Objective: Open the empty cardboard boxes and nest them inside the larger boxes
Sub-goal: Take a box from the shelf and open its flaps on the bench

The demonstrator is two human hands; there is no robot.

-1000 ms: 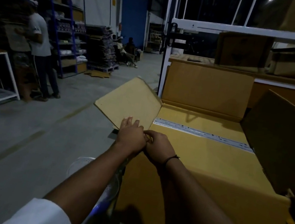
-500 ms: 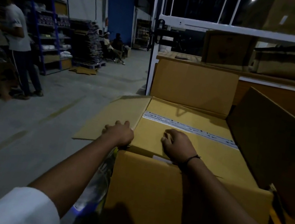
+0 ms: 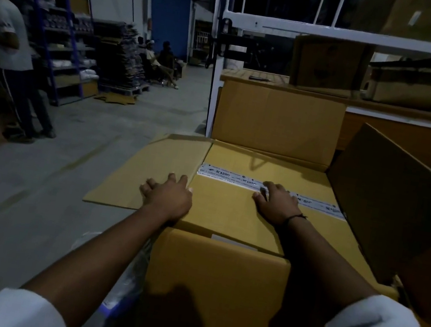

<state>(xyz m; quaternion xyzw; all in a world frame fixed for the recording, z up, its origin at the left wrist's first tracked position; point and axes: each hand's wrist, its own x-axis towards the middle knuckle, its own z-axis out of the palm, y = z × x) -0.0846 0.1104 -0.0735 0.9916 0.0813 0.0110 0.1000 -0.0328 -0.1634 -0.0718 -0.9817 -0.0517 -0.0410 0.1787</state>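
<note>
A large brown cardboard box [image 3: 213, 285] stands in front of me with its flaps spread. A smaller taped box [image 3: 232, 209] sits down inside it, a strip of printed white tape [image 3: 224, 174] across its top. My left hand [image 3: 167, 196] lies flat at the left edge, partly on the large box's left flap [image 3: 147, 172], which is folded out level. My right hand [image 3: 276, 203] presses flat on the inner box's top, fingers touching the tape. The far flap [image 3: 278, 122] stands upright and the right flap [image 3: 393, 201] leans outward.
A white metal rack [image 3: 216, 83] with more boxes [image 3: 327, 65] stands right behind. To the left is bare concrete floor [image 3: 33, 190], blue shelving [image 3: 69, 24], a stack of flat cardboard [image 3: 120, 59], a standing person [image 3: 12, 58] and seated people [image 3: 163, 60] farther back.
The left flap went from raised to folded out flat. My hands moved apart, from bunched at the near corner to lying flat, the right one sliding forward to the tape.
</note>
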